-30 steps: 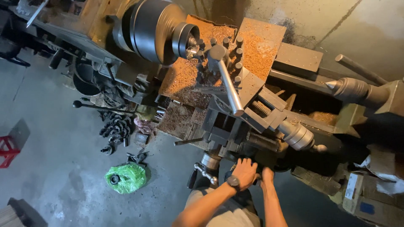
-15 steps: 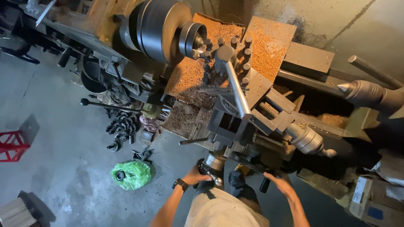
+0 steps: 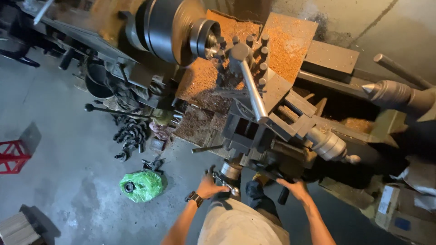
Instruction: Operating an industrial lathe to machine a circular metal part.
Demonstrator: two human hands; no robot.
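Observation:
I look down on a metal lathe covered in orange chips. My left hand (image 3: 210, 187), with a watch on the wrist, grips the carriage handwheel (image 3: 225, 174) at the front of the apron. My right hand (image 3: 296, 188) rests on a dark lever handle (image 3: 283, 195) low on the apron, fingers around it. Above them stand the tool post (image 3: 247, 56) with its long steel handle (image 3: 253, 90) and the dark spinning chuck (image 3: 175, 29). The tailstock centre (image 3: 386, 93) points in from the right.
A green plastic bag (image 3: 141, 186) lies on the concrete floor at my left, beside a pile of black metal parts (image 3: 131, 136). A red stand (image 3: 12, 156) sits at the far left. Cardboard boxes (image 3: 399, 206) crowd the right.
My left hand moved from the right side of the apron to the handwheel on the left. My right hand settled on the lever. The view shifted slightly closer.

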